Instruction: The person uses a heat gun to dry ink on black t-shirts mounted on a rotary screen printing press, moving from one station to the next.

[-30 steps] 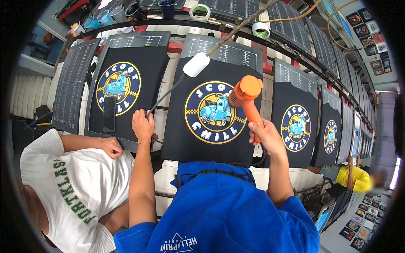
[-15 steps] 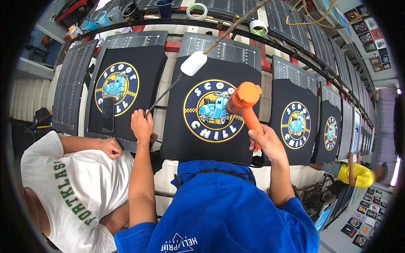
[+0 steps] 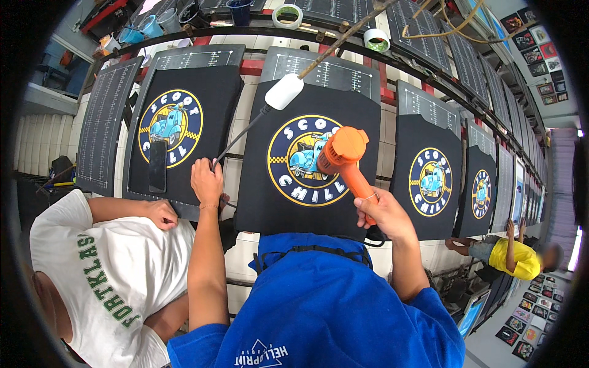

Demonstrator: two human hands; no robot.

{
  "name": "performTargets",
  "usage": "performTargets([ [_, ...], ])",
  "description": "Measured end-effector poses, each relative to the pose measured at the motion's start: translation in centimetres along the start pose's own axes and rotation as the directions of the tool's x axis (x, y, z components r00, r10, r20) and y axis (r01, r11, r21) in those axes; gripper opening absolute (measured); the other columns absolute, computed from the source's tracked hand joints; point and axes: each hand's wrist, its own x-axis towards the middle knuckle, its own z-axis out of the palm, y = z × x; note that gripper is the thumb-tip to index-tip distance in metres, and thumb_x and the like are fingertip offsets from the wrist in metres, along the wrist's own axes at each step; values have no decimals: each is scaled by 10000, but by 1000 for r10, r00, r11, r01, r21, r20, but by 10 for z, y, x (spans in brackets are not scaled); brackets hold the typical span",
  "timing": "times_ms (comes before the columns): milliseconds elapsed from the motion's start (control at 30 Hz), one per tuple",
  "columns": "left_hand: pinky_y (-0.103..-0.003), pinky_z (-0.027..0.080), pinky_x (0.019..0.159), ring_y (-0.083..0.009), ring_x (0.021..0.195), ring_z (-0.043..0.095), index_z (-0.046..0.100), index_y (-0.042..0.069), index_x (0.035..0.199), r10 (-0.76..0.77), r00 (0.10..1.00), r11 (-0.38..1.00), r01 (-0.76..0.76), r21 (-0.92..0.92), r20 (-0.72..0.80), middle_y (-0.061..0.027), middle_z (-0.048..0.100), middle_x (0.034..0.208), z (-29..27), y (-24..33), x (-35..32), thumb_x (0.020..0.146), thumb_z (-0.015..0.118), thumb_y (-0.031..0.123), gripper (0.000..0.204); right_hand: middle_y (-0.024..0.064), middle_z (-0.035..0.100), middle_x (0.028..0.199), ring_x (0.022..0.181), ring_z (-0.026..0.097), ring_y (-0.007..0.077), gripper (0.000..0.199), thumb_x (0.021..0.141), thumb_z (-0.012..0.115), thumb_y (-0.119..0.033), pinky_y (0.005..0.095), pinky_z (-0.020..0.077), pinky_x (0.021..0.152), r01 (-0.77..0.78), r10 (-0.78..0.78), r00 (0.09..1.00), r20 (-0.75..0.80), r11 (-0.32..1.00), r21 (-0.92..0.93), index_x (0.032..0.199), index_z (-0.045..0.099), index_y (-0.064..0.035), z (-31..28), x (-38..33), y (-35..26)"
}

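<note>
My right hand (image 3: 388, 214) is wrapped round the handle of an orange heat gun (image 3: 347, 146). Its dark nozzle faces down and left over the printed scooter on a black T-shirt (image 3: 254, 202), partly covering the round design. My left hand (image 3: 207, 183) is closed on a thin black cord (image 3: 240, 136) beside the left board's lower right corner. That cord runs up to a white socket block (image 3: 284, 92) hanging from a stick. To the left lies another black T-shirt (image 3: 221, 92) with the same print, and a black phone (image 3: 157, 167) rests over its lower part.
Further printed black shirts (image 3: 402, 214) lie on boards to the right. A person in white (image 3: 132, 245) is close on my left; a person in yellow (image 3: 514, 256) stands far right. Tape rolls (image 3: 376, 40) and cups (image 3: 150, 27) sit on the rail behind. A yellow cord (image 3: 429, 38) hangs above.
My right hand has shifted the heat gun a little left and downward across the print. My left hand stays at the cord. The person in yellow has moved slightly.
</note>
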Motion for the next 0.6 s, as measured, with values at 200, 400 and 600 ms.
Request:
performTargets([
  [200,-471,432,704,-368,787,538,517,20,762,10,1000,1000,-10,3,3,-156,531,800,-1,2,1,902,609,190,239,-3,584,691,596,606,81,289,934,666,-274,210,464,510,94,-95,992,-87,995,-16,1053,590,-23,0,12,3],
  [400,-466,436,698,-361,785,542,521,26,759,-4,1000,1000,4,23,-1,-147,533,798,-1,0,-1,898,617,197,240,-9,585,708,589,593,79,310,936,665,-297,212,466,519,55,-54,997,-54,998,15,1057,589,-22,-13,21,-8],
  [600,-463,444,688,-350,781,547,529,33,752,5,1000,1000,-5,26,-7,-133,535,794,2,0,1,888,637,209,247,0,574,711,589,598,93,320,948,646,-316,221,472,511,163,-164,984,-73,986,-22,1062,581,-23,-4,35,-10],
])
